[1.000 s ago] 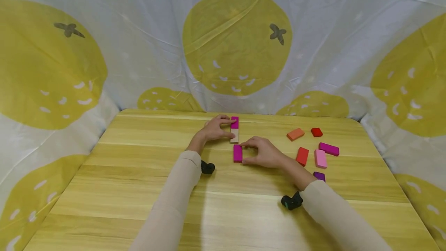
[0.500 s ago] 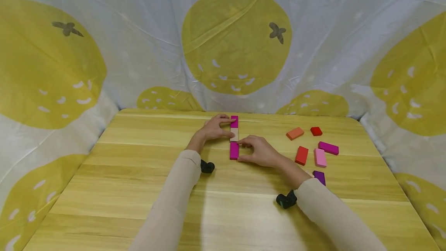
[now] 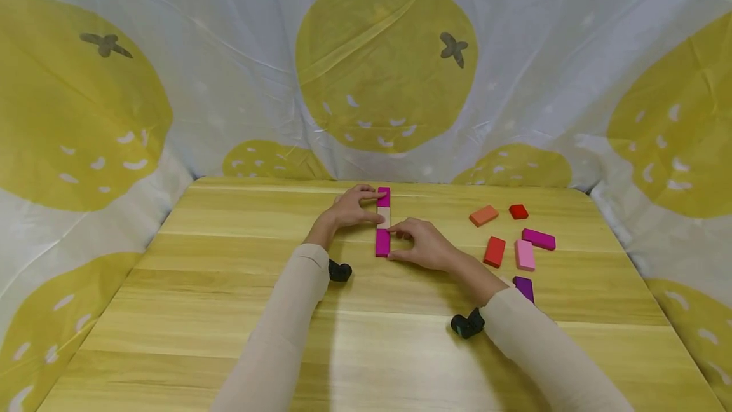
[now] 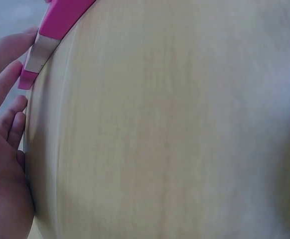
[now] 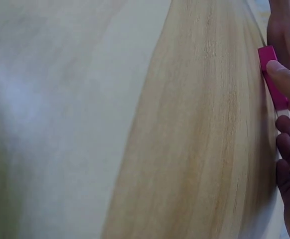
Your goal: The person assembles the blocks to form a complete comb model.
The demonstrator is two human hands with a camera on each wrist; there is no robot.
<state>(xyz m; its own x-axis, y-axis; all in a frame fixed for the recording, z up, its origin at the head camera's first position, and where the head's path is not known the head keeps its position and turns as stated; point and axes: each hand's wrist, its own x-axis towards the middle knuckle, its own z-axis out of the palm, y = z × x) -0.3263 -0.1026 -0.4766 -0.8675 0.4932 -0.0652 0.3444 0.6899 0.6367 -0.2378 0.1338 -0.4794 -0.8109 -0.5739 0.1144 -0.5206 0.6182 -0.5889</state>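
Three blocks lie end to end in a straight line on the wooden table: a magenta block (image 3: pixel 384 190) farthest away, a pale wooden block (image 3: pixel 385 212) in the middle, a magenta block nearest the person (image 3: pixel 382 244). From the left side, my left hand (image 3: pixel 347 208) touches the far magenta block with a forefinger and the pale block with the thumb, fingers fairly straight. My right hand (image 3: pixel 426 244) pinches the near magenta block by its ends between thumb and forefinger. The right wrist view shows that thumb against the block's near end (image 5: pixel 268 56).
To the right lie loose blocks: orange (image 3: pixel 483 215), small red (image 3: pixel 518 212), red (image 3: pixel 494 252), magenta (image 3: pixel 539 239), pink (image 3: pixel 524 255) and purple (image 3: pixel 523 289). The right sleeve partly covers the area by the purple one. A fruit-print cloth (image 3: pixel 389 68) hangs behind the table (image 3: pixel 200 310).
My right hand has slid the near magenta block left and away from the person, closing the gap to the pale block. My left hand has stayed at the far two blocks.
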